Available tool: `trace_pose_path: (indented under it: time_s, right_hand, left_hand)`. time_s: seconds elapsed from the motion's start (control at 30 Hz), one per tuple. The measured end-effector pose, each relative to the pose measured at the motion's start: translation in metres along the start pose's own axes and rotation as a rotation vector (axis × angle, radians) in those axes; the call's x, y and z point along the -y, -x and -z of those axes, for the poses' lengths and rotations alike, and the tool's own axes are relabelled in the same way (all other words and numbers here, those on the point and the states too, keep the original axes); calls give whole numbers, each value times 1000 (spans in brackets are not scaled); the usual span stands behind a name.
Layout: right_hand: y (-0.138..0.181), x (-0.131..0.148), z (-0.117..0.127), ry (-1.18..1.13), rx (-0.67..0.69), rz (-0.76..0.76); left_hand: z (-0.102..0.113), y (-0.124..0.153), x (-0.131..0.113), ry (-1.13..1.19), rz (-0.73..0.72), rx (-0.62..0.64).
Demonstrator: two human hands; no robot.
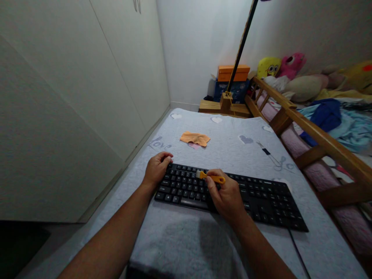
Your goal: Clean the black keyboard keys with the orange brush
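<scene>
A black keyboard [261, 197] lies across a grey-blue bedspread [226, 135] printed with hearts. My left hand [157, 168] grips the keyboard's far left corner, fingers curled over its edge. My right hand [225, 195] is closed round a small orange-handled brush [211, 177]. The brush's pale bristles rest on the keys near the upper middle of the keyboard. A black cable runs off the keyboard's right end towards me.
An orange cloth [194, 138] lies beyond the keyboard. A small dark tool [269, 154] sits at the right of the spread. White cupboard doors [72, 97] stand at left. A wooden bed rail [308, 128], soft toys and boxes [232, 73] are at right.
</scene>
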State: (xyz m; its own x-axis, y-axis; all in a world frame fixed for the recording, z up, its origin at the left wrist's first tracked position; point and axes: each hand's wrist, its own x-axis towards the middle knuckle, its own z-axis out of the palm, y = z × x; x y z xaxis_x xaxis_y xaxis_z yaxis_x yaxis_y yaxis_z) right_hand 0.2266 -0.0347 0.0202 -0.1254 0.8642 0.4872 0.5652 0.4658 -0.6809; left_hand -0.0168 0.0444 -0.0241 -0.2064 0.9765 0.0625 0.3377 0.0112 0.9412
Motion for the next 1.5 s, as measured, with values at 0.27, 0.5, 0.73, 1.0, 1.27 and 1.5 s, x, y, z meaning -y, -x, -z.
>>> trace_pose_path:
  time_s: [0.27,0.5,0.73,1.0,1.27,1.5]
  right_hand:
    - [2,1,0,-10,68,30]
    - [2,-1,-2,-27,-25,-9]
    - [3,1,-2,-34,63,24]
    - [4,-1,-3,-19,-27,20]
    - [7,-1,0,-34,-63,21]
    - [7,-3,-7,-19,-44,36]
  left_hand:
    - [0,0,0,-12,-11,3]
    - [1,-2,4,-11,-19,10]
    - [0,-1,0,-19,-11,11]
    - [0,-2,4,-27,-15,16]
    - [1,-3,5,-40,-19,20]
    - [0,-3,5,-45,-33,22]
